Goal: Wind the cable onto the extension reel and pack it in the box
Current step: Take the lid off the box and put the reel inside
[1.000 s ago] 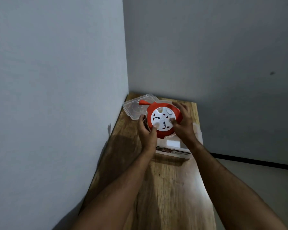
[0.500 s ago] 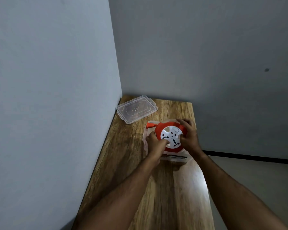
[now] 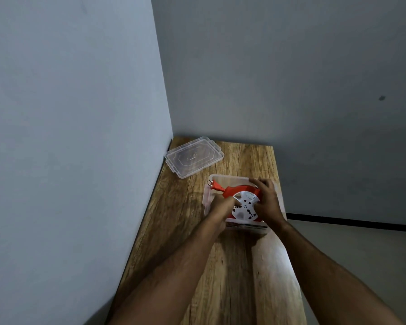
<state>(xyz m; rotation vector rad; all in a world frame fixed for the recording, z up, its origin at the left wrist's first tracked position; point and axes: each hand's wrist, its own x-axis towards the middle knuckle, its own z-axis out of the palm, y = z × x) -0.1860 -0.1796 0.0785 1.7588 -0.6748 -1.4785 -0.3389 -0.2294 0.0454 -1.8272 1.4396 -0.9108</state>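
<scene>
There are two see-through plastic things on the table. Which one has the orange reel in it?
The clear box nearer the person, where both hands hold the orange reel. The other clear piece, the flat lid, lies by the wall corner with nothing on it.

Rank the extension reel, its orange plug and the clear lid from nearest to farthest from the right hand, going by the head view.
1. Extension reel: gripped by the right hand on its right edge, inside the clear box.
2. Orange plug: sticks out from the reel's far left, over the box's left end.
3. Clear lid: lies apart on the table's far left corner, by the wall.
</scene>
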